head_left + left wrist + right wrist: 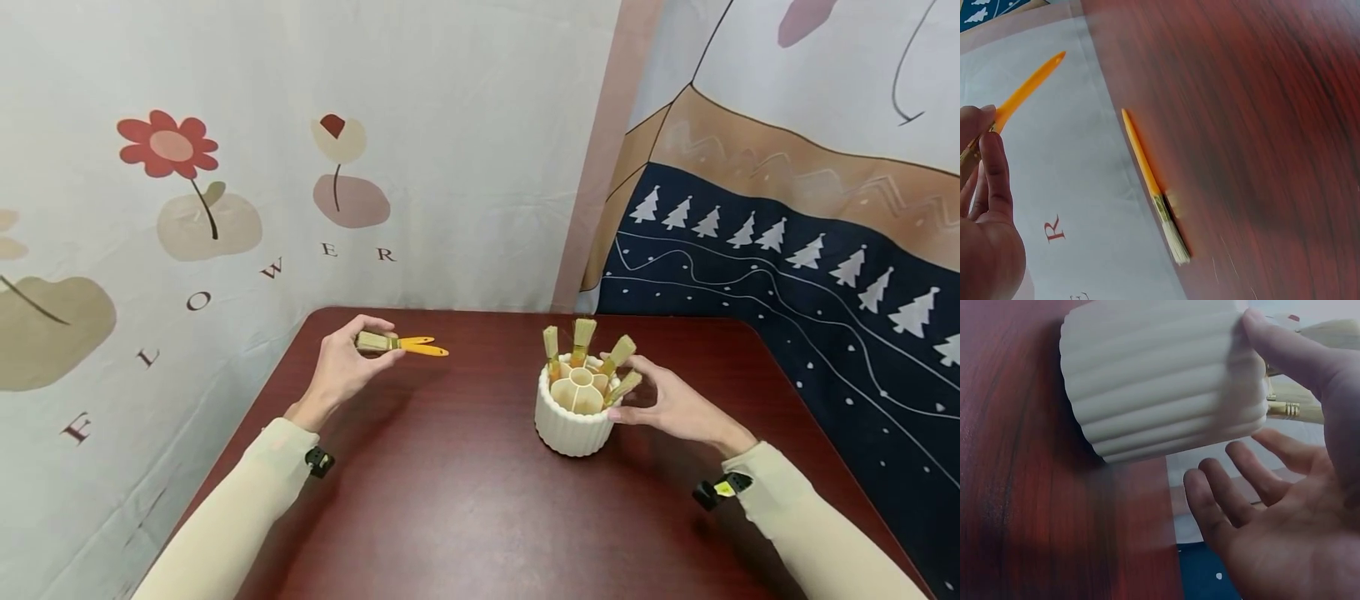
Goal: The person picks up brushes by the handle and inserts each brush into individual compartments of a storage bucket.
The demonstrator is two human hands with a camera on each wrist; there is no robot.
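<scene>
Between thumb and fingers, my left hand [342, 360] pinches a flat paintbrush [431, 349] by its metal collar, yellow handle pointing right. Its handle [1029, 90] slants up in the left wrist view. A second yellow-handled paintbrush [1142, 159] lies flat on the table there; in the head view the two overlap. At the right, my right hand [678, 406] holds a round, ribbed white brush holder [573, 433] at its rim. In the right wrist view the thumb [1285, 347] presses the holder's rim, with the index finger against its other side and the remaining fingers loosely bent.
Several brushes [584, 333] stand bristles up in the holder's outer compartments, around a small central ring [581, 377]. The dark red wooden table [450, 500] ends at a printed cloth backdrop [465, 167]. Some loose bristles [1229, 250] lie on the tabletop.
</scene>
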